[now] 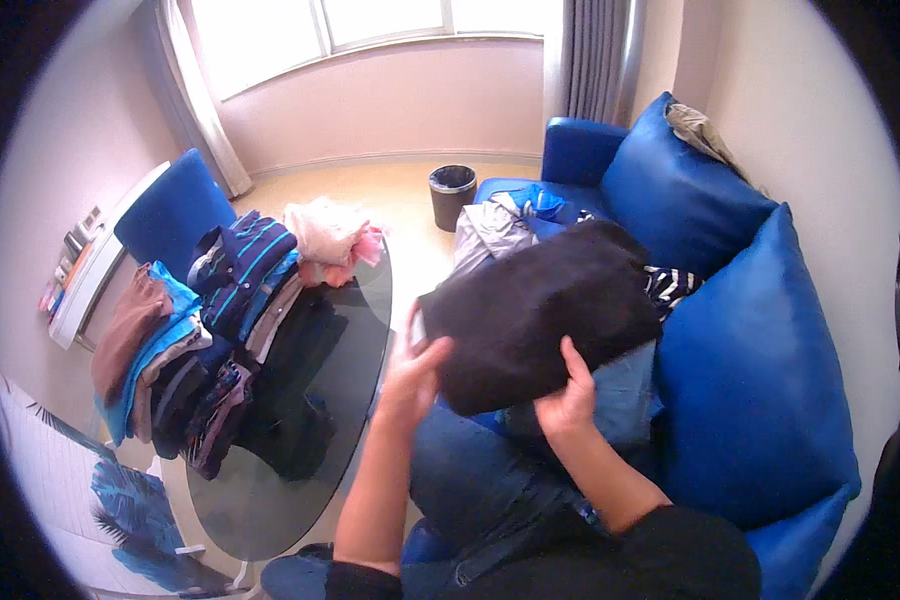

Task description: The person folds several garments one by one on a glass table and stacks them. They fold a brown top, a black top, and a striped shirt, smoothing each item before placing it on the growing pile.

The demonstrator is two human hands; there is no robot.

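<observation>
A folded black garment (pixel 540 315) is held up between both hands, over the blue sofa and the person's lap. My left hand (pixel 418 371) grips its left edge, thumb on top. My right hand (pixel 572 390) holds the near edge, its thumb also on top and its fingers hidden underneath. Beyond the garment, a light grey cloth (pixel 495 225) and a bright blue cloth (pixel 534 201) lie on the sofa. A black-and-white striped cloth (pixel 671 289) shows at its right. Blue denim (pixel 622 397) lies below it.
An oval glass table (pixel 270 517) at the left bears stacks of folded clothes (pixel 244 270), more folded clothes (pixel 150 337) and a pale pink bundle (pixel 326 232). A waste bin (pixel 452 196) stands on the floor ahead. Large blue cushions (pixel 757 375) line the sofa's right side.
</observation>
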